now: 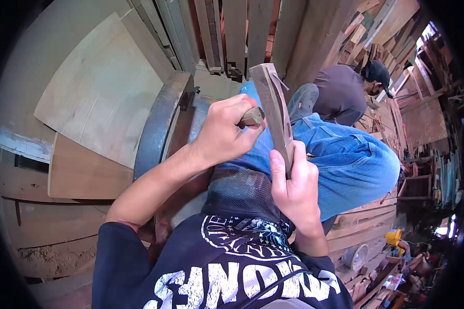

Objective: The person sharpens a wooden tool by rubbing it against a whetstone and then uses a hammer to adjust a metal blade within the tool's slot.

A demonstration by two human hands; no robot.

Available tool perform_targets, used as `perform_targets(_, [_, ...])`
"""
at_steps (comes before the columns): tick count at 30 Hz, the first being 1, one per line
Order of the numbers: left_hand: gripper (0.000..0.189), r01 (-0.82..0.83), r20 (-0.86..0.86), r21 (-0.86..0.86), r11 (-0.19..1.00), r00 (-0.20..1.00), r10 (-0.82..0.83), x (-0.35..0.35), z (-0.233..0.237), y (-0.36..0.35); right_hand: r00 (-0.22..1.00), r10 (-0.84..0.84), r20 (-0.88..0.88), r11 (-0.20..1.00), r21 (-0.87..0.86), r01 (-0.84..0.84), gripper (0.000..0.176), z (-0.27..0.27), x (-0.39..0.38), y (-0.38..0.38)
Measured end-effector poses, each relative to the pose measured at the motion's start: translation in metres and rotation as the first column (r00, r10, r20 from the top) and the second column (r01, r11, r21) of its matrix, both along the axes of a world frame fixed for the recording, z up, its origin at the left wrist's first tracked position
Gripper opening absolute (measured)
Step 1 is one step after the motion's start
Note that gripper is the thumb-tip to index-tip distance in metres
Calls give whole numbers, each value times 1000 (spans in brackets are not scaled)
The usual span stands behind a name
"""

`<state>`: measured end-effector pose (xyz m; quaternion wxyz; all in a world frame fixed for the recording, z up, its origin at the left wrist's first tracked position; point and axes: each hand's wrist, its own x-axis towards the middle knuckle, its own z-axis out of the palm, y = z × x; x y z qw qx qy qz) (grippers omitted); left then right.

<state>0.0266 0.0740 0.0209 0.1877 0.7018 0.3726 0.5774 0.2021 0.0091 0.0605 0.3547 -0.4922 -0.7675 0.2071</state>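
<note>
My left hand [227,129] is wrapped around a short, dull brown wooden piece [251,118], its blunt end showing at the fist. Most of that piece is hidden inside the fingers. In my right hand [296,190], thumb along its face, is a long strip of wood [273,105] that stands up and leans slightly left. A thin curled splinter [282,85] hangs off the strip's upper right edge. The fist is close beside the strip's middle, and both hands are above my lap.
Left of me, a curved grey metal frame [162,121] stands near a pale wooden panel [100,77]. A person [340,92] in a dark shirt and cap bends over at the upper right. Planks [235,36] line the back; a yellow object [393,238] sits lower right.
</note>
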Motion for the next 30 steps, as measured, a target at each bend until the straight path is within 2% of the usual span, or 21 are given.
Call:
perform_targets(2, [15,47,-38,15,999,998,-46,-1,-2,2,1000,-7,-9,1000,7,7,20,0,1,0])
perform_targets(6, [14,39,-44,-5,999,998,-39,0,-3,0,999,-32,-15,999,-28,31,19,1,3,-1])
perform_targets(8, [14,79,-53,-99,992,995,-85,-2,-2,-1,999,-35,-16,999,-27,35,19,2,3,-2])
perform_targets(11, [17,111,-15,-35,993,994,-112,-2,-3,0,999,-30,-24,998,-59,29,19,3,4,-4])
perform_targets(15, [23,41,-11,-55,998,999,-42,-4,1,-4,1000,-14,-20,999,-52,13,18,4,3,-5])
perform_targets(17, [28,24,49,-107,994,999,-19,-3,2,-4,1000,-10,-16,998,-54,9,18,4,3,-6])
perform_targets(19, [23,32,57,-134,990,998,-25,-3,1,-3,999,12,-30,1000,-28,-13,18,3,2,-7])
perform_targets(22, [14,131,135,-313,941,987,-92,-4,4,-4,999,22,-29,998,-58,-24,18,5,2,-8])
perform_targets(25, [16,136,95,-402,905,990,-107,-5,3,-2,1000,23,-18,998,-61,-24,18,5,2,-8])
perform_targets(30, [18,185,35,-316,931,982,-183,-6,-9,4,1000,30,1,998,-50,-30,19,3,2,-8])
